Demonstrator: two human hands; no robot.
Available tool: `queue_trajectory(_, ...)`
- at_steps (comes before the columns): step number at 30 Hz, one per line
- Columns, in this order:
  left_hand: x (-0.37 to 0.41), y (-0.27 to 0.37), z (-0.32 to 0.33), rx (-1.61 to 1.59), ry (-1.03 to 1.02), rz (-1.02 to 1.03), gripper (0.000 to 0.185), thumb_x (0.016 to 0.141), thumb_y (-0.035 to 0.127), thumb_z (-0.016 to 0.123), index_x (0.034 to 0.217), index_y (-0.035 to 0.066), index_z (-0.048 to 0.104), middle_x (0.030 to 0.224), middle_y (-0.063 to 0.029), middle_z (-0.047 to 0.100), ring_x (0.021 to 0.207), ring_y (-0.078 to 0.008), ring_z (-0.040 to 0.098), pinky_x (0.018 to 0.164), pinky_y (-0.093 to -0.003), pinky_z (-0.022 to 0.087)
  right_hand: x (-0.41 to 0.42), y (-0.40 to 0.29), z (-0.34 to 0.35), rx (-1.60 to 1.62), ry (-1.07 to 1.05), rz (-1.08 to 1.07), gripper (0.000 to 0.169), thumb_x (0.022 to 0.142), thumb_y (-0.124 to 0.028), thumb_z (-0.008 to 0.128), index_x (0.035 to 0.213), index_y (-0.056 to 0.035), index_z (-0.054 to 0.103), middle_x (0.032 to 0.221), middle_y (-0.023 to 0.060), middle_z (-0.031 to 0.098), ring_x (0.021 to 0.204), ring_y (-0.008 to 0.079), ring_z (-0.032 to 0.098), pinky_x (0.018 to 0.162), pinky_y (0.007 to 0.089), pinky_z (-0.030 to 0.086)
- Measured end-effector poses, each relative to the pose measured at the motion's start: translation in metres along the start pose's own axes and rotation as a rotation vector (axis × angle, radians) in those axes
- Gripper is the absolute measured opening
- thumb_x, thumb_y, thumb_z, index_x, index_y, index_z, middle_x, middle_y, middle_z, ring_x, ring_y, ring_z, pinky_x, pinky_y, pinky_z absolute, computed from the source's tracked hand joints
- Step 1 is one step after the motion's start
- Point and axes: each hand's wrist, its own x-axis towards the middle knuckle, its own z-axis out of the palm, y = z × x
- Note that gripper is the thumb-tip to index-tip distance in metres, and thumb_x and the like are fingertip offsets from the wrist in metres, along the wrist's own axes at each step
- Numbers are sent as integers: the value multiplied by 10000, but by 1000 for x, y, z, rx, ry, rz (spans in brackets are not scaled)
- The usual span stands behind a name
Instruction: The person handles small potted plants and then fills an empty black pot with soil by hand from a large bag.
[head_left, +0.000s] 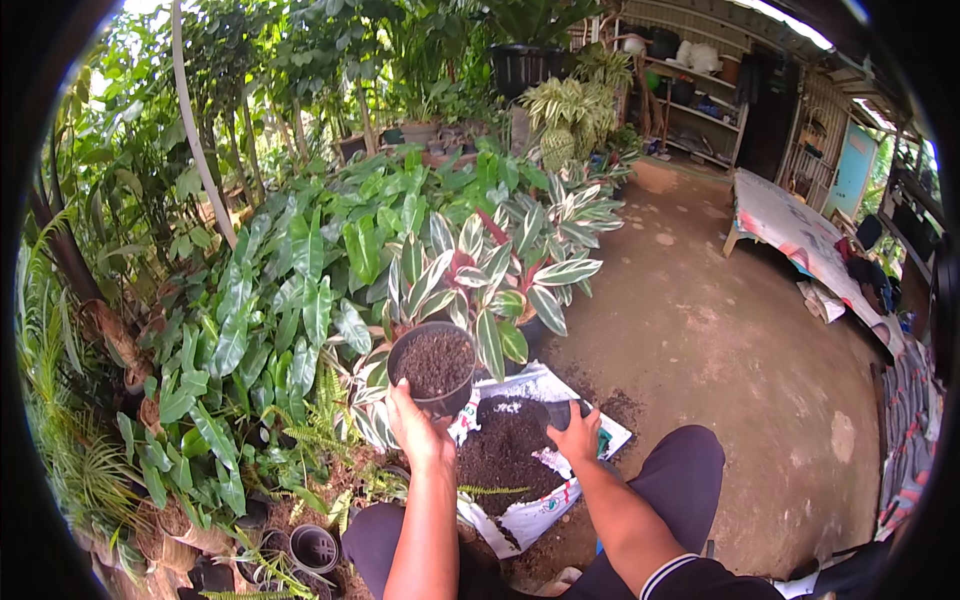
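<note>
My left hand (421, 431) holds up a round black plastic plant pot (433, 369) by its side and underside. Dark soil (435, 363) fills the pot almost to the rim. Right of it and lower, my right hand (576, 435) grips a small dark container (559, 414), partly hidden by the fingers, at the edge of a soil heap (502, 442). The heap lies on an opened white plastic sack (536, 519) on the ground between my knees. Some soil has spilled past the sack's far right corner.
Potted plants with white-edged leaves (487, 285) stand just beyond the sack. Dense green foliage (300, 300) fills the left. At lower left are an empty black pot (314, 548) and ferns. A low covered table (802, 225) stands on the bare floor to the right, shelves (701, 112) behind.
</note>
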Motion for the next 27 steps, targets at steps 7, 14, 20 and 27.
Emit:
queue_trajectory(7, 6, 8, 8, -39, 42, -13, 681, 931, 456, 656, 1473, 153, 377, 1575, -108, 327, 1434, -421, 320, 1144, -738, 160, 37, -14, 41, -105, -77, -1, 871, 724, -269, 896, 1483, -166, 481, 1402, 284, 356, 1295, 499, 409, 1089, 543, 420)
queue_trajectory(14, 15, 10, 7, -78, 80, -7, 662, 945, 428, 656, 1454, 99, 390, 1502, -120, 396, 1350, -361, 393, 1136, -660, 294, 68, -6, 87, -57, -163, 254, 856, 752, -258, 891, 1495, -184, 473, 1478, 299, 312, 1344, 495, 393, 1157, 514, 371)
queue_trajectory(20, 25, 5, 5, -79, 138, -54, 542, 959, 320, 637, 1430, 127, 450, 1459, -105, 452, 1326, -345, 448, 1072, -606, 413, 51, 1, 124, 24, -268, 160, 849, 731, -267, 880, 1477, -215, 478, 1418, 291, 347, 1300, 532, 400, 1115, 540, 415)
queue_trajectory(27, 23, 2, 6, -10, 86, -66, 650, 941, 407, 658, 1456, 111, 397, 1521, -126, 387, 1375, -378, 367, 1132, -677, 264, 58, 4, 109, 159, -382, 211, 796, 761, -414, 814, 1463, -212, 497, 1428, 334, 412, 1309, 519, 458, 1103, 514, 437)
